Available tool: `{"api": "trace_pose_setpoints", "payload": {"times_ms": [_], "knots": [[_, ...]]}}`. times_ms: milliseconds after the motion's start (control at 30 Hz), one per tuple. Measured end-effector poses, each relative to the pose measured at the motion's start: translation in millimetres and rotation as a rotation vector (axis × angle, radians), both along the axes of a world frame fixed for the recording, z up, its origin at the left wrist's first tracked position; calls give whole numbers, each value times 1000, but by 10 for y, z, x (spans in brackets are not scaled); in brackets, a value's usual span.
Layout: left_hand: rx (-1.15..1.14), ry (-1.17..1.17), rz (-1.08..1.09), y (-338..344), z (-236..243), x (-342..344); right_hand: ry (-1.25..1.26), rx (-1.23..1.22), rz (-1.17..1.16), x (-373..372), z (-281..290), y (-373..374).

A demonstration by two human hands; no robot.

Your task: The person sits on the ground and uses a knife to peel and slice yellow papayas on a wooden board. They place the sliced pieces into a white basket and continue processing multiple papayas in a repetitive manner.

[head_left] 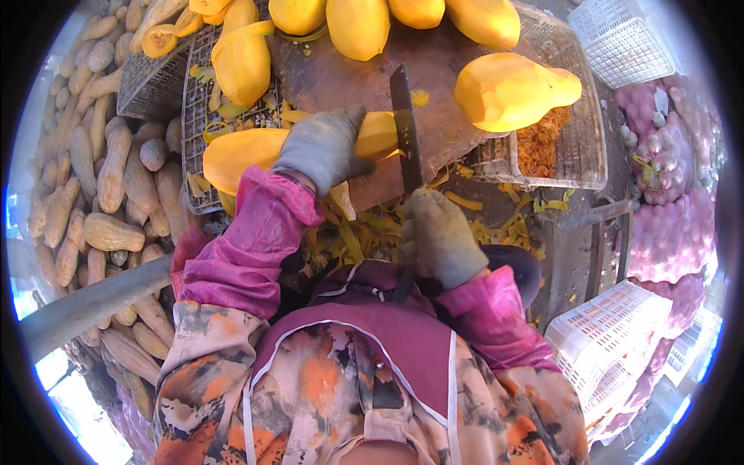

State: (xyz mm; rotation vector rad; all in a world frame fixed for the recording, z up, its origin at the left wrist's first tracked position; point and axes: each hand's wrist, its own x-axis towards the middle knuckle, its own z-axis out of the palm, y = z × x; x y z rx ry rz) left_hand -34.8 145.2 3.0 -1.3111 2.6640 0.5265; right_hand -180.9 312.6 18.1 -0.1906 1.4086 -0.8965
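Observation:
A peeled orange butternut squash lies sideways on the brown board. My left hand, in a grey glove, is wrapped over its middle. My right hand, in a dirty glove, is closed round the handle of a long dark knife. The blade points away from me and stands at the right end of the squash; whether it has entered the flesh I cannot tell. A small orange piece sits just right of the blade. Another peeled squash rests at the board's right edge.
More peeled squashes line the board's far edge. Unpeeled squashes are heaped at left. A crate at right holds orange pulp. Peel strips litter the ground. White crates and pink net sacks stand farther right.

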Motion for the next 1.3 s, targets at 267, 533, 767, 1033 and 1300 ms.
{"api": "trace_pose_setpoints", "payload": {"times_ms": [267,533,767,1033,1300], "knots": [[-58,-32,-57,-42,-187,32,-188,48,-60,-42,-422,-383],[35,-201,-132,-627,366,-136,-111,-81,-92,-24,-463,-54],[-228,-209,-82,-617,29,-5,-132,-217,-176,55,-355,284],[1,-164,-115,-708,242,64,120,-277,30,267,-516,184],[-130,-182,35,-538,278,530,117,-200,120,316,47,-42]]}}
